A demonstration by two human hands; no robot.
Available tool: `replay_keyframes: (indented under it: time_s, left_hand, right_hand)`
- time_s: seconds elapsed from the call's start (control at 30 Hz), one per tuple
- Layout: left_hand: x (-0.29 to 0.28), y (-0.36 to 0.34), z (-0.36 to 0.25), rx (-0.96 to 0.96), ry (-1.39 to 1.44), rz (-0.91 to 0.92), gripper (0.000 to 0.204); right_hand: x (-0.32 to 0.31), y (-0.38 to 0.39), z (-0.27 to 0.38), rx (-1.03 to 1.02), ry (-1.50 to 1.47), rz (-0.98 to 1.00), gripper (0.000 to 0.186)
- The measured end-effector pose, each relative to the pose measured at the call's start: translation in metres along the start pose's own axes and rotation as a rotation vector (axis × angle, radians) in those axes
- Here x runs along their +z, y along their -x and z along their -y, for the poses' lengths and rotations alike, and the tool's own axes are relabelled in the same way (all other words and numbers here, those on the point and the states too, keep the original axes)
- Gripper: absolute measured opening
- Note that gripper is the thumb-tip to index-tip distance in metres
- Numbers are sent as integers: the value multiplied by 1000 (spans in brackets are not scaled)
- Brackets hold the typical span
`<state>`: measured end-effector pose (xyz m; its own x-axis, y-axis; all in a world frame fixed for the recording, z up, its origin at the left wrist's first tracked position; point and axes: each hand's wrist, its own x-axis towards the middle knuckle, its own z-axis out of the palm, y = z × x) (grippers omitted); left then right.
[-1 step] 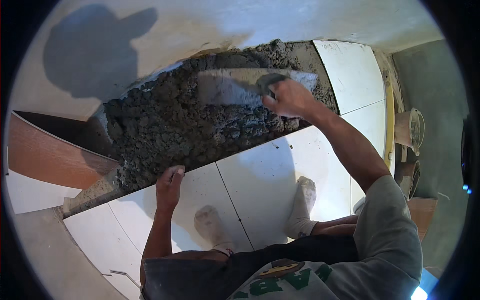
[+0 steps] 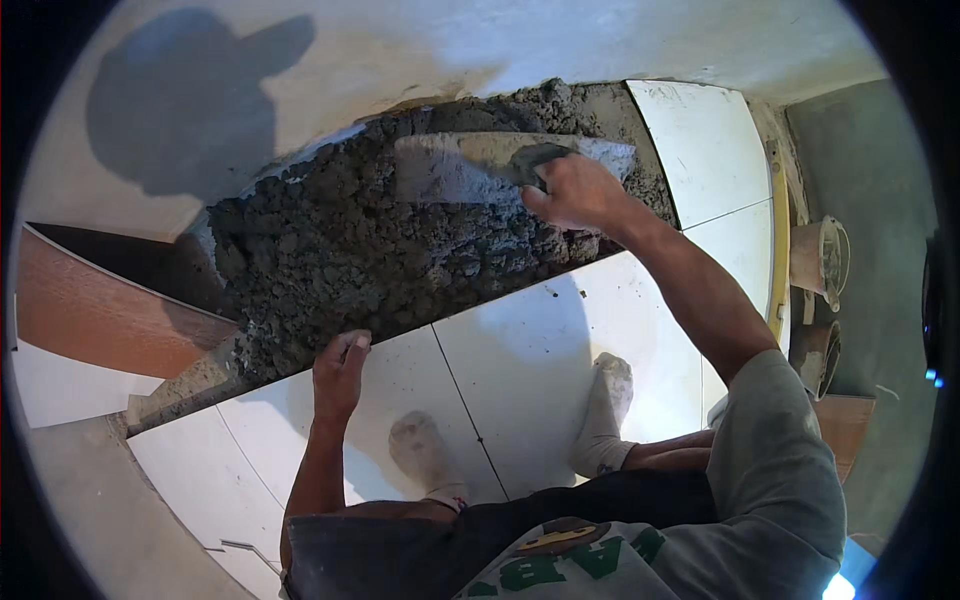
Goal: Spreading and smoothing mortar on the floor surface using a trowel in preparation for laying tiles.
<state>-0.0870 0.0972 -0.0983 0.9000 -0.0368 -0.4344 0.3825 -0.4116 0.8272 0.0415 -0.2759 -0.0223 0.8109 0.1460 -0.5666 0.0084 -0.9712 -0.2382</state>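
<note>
My right hand (image 2: 582, 193) is wrapped round the dark handle of a plastering trowel (image 2: 440, 168). Its long, pale blade lies over the far part of a bed of lumpy grey mortar (image 2: 330, 240), near the wall, and is a little blurred. My left hand (image 2: 338, 372) is closed, fingers curled, by the near border of the mortar, at the edge of the laid white floor tiles (image 2: 515, 330). Nothing shows in that hand, though its palm side is partly hidden.
Both my socked feet (image 2: 604, 395) stand on the tiles. Loose tiles with reddish-brown backs (image 2: 110, 300) lean at the left. Two buckets (image 2: 812, 258) and a yellow straight bar (image 2: 777, 235) are at the right. A plastered wall (image 2: 350, 60) bounds the mortar's far side.
The trowel has shifted very slightly away from me, toward the wall, with my right hand on it. My left hand is in nearly the same place.
</note>
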Motion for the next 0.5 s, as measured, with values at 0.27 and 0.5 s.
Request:
replay_keyframes:
  time_s: [0.27,0.5]
  left_hand:
    - [7,-9,1,23,38,7,26]
    - [9,-5,4,9,-25,17,26]
  right_hand:
    - [68,-7,-2,-204,157,73,43]
    - [-2,-22,33,-84,-11,-41,45]
